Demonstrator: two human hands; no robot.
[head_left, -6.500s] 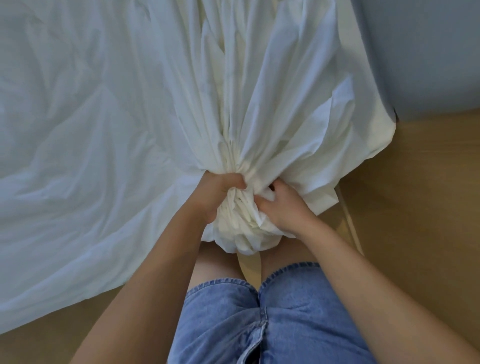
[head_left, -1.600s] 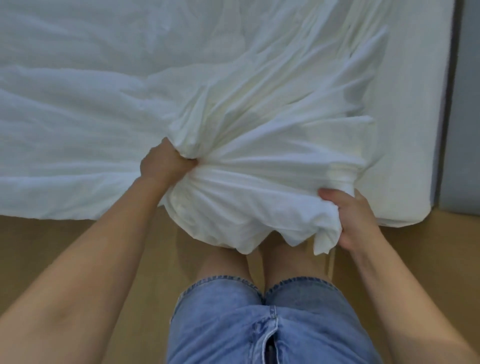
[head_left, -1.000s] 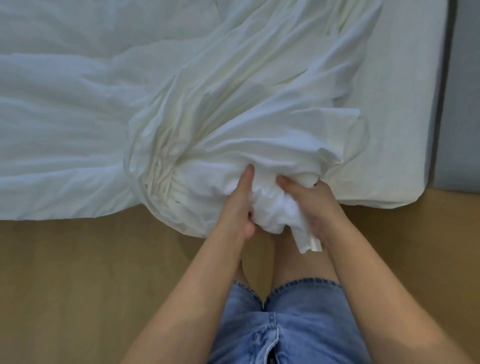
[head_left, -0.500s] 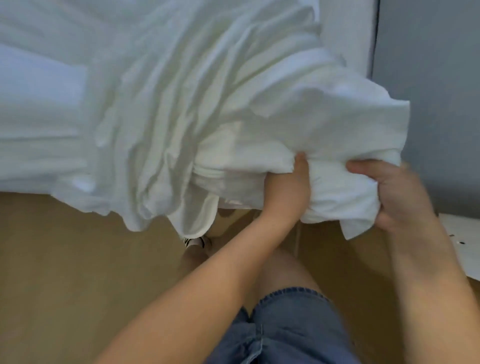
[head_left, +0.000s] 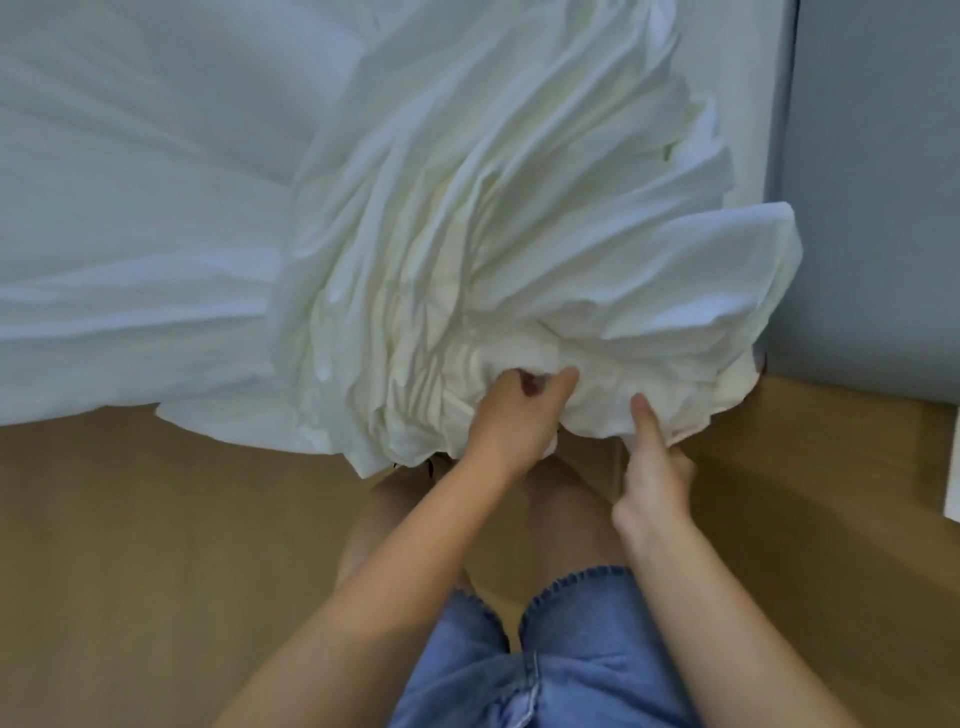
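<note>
Sheet (head_left: 519, 234) bunched in left hand (head_left: 511, 415)

Looks like a bedroom in a home. Shows a wide mattress (head_left: 748, 114) set low to the ground, draped in a crumpled white sheet (head_left: 519, 234) that bunches into folds near its corner. Sits close against a plain grey wall (head_left: 872, 182), above a light wood floor (head_left: 156, 545). Includes bare legs and denim shorts (head_left: 545, 670), casual house clothes.
</note>
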